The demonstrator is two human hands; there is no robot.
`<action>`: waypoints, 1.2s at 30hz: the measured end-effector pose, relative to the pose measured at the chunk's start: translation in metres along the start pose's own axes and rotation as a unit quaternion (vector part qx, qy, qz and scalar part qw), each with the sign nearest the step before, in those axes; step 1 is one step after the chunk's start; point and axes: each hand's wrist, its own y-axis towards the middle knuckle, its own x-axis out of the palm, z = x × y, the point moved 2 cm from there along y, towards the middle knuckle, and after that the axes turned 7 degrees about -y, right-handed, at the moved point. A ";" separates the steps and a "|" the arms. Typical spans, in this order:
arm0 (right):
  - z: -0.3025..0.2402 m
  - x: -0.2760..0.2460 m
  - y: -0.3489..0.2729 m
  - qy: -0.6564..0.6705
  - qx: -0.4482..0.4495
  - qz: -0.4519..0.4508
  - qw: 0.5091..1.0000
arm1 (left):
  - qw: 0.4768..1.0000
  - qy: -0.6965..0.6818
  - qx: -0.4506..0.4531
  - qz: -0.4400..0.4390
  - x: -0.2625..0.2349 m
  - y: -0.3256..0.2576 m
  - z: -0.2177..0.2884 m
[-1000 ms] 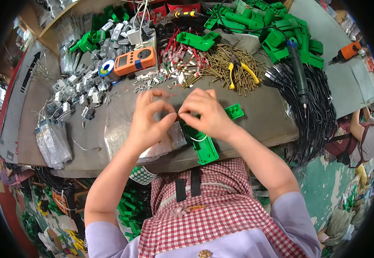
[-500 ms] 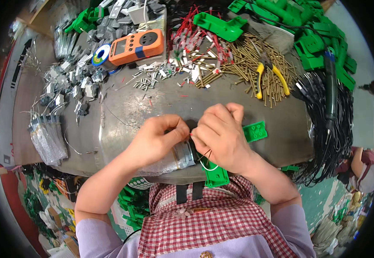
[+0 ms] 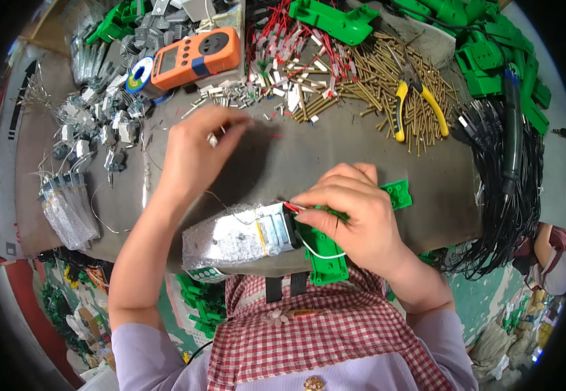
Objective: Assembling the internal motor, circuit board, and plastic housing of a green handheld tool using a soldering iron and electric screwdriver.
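Observation:
My right hand (image 3: 358, 212) pinches the ends of several thin wires (image 3: 291, 206), red and white among them, between thumb and fingers. A white wire (image 3: 322, 255) loops below it, over a green plastic housing (image 3: 327, 264) at the table's front edge. Beside the housing lies a bubble-wrapped silvery block (image 3: 237, 238) with a yellow band, its right end close to the wires. My left hand (image 3: 198, 146) hovers above the table, thumb and forefinger stretched toward the small parts, slightly blurred. A small whitish spot shows between its fingers; I cannot make out what it is.
Yellow-handled pliers (image 3: 420, 107) rest on a heap of long brass screws (image 3: 377, 81). An orange meter (image 3: 198, 57) stands beside a solder spool (image 3: 140, 75). Black cables (image 3: 504, 221) and a soldering iron (image 3: 511, 130) are at the right. Another wrapped pack (image 3: 68, 212) lies left.
My left hand has let go at the wires and moved up and left. My right hand stays near its place, still pinching the wires. The wrapped block shows more fully.

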 end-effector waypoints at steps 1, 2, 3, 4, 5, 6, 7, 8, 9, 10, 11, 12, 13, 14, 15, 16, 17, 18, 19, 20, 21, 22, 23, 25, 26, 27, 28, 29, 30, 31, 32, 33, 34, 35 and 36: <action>0.000 0.000 0.000 -0.004 0.005 -0.005 1.000 | 0.998 -0.005 0.042 -0.041 -0.001 -0.014 0.004; -0.001 0.000 0.002 -0.008 0.009 -0.010 1.000 | 0.988 -0.137 -0.022 -0.063 0.003 -0.028 0.002; -0.002 0.000 0.004 -0.005 0.010 -0.010 1.000 | 0.976 -0.195 -0.058 -0.074 0.005 -0.038 0.004; -0.003 0.001 0.004 -0.004 0.013 -0.012 1.000 | 0.959 -0.252 -0.095 -0.084 0.007 -0.047 0.006; -0.004 0.002 0.003 -0.001 0.017 -0.006 1.000 | 0.959 -0.252 -0.097 -0.086 0.007 -0.053 0.006; -0.005 0.003 0.003 0.000 0.022 0.000 1.000 | 0.936 -0.321 -0.125 -0.079 0.008 -0.058 0.005; -0.007 0.003 0.003 0.002 0.026 0.003 1.000 | 0.907 -0.387 -0.151 -0.069 0.009 -0.062 0.005; -0.006 0.004 0.002 0.002 0.027 0.002 1.000 | 0.906 -0.388 -0.153 -0.069 0.009 -0.064 0.005; -0.005 0.004 0.002 0.005 0.033 0.003 0.999 | 0.895 -0.411 -0.156 -0.074 0.009 -0.065 0.005; -0.004 0.004 0.002 0.007 0.038 0.004 0.999 | 0.883 -0.434 -0.158 -0.078 0.008 -0.066 0.006; -0.003 0.005 0.002 0.017 0.038 0.011 0.999 | 0.883 -0.435 -0.158 -0.077 0.009 -0.067 0.006; -0.003 0.006 0.002 0.016 0.037 0.010 0.999 | 0.877 -0.446 -0.164 -0.073 0.010 -0.067 0.007; -0.003 0.006 0.001 0.015 0.038 0.011 0.999 | 0.871 -0.456 -0.169 -0.070 0.011 -0.067 0.007; -0.003 0.007 0.001 0.013 0.040 0.012 0.999 | 0.870 -0.457 -0.169 -0.070 0.011 -0.067 0.005; -0.003 0.008 0.002 0.013 0.040 0.011 0.999 | 0.869 -0.456 -0.180 -0.072 0.010 -0.067 0.003; -0.003 0.007 0.002 0.013 0.040 0.015 0.999 | 0.867 -0.454 -0.191 -0.075 0.010 -0.067 0.003; -0.003 0.006 0.002 0.013 0.040 0.018 0.999 | 0.867 -0.453 -0.192 -0.076 0.010 -0.067 0.004; -0.003 0.006 0.002 0.013 0.041 0.019 0.999 | 0.871 -0.450 -0.179 -0.076 0.010 -0.066 0.006; -0.003 0.006 0.002 0.012 0.041 0.013 0.999 | 0.875 -0.448 -0.166 -0.075 0.010 -0.067 0.007; -0.003 0.007 0.002 0.011 0.041 0.007 0.999 | 0.875 -0.449 -0.167 -0.075 0.011 -0.067 0.008; -0.003 0.007 0.002 0.012 0.042 0.007 0.999 | 0.878 -0.448 -0.155 -0.064 0.012 -0.067 0.011; -0.003 0.007 0.002 0.008 0.039 0.007 0.999 | 0.881 -0.448 -0.142 -0.054 0.012 -0.067 0.013; -0.003 0.007 0.002 0.005 0.036 0.008 0.999 | 0.881 -0.448 -0.142 -0.054 0.012 -0.067 0.014; -0.003 0.007 0.002 0.006 0.034 0.010 0.999 | 0.893 -0.423 -0.143 -0.059 0.012 -0.068 0.018; -0.003 0.007 0.002 0.007 0.031 0.012 0.999 | 0.893 -0.423 -0.143 -0.060 0.013 -0.069 0.020; -0.003 0.007 0.002 0.007 0.032 0.013 0.999 | 0.910 -0.392 -0.120 -0.059 0.015 -0.070 0.023; -0.003 0.006 0.003 0.009 0.032 0.008 0.999 | 0.926 -0.361 -0.095 -0.058 0.016 -0.070 0.027; -0.003 0.006 0.003 0.012 0.032 0.003 0.999 | 0.926 -0.360 -0.094 -0.059 0.018 -0.071 0.028; -0.002 0.006 0.003 0.011 0.032 0.005 0.999 | 0.965 -0.257 -0.021 -0.050 0.020 -0.070 0.030; 0.000 0.008 0.003 0.012 0.040 -0.007 0.999 | 0.986 -0.150 0.052 -0.041 0.021 -0.071 0.034; 0.001 0.009 0.003 0.013 0.048 -0.018 0.999 | 0.986 -0.150 0.053 -0.043 0.022 -0.069 0.036; 0.000 0.008 0.002 0.013 0.049 -0.017 0.999 | 0.989 -0.093 0.108 -0.035 0.020 -0.067 0.041; -0.001 0.006 0.002 0.012 0.038 -0.008 0.999 | 0.986 -0.034 0.161 -0.024 0.020 -0.066 0.044; -0.001 0.005 0.001 0.011 0.028 0.001 1.000 | 0.986 -0.033 0.161 -0.024 0.020 -0.066 0.042; 0.000 0.004 -0.001 0.012 0.027 0.001 1.000 | 0.990 -0.089 0.104 -0.024 0.020 -0.065 0.037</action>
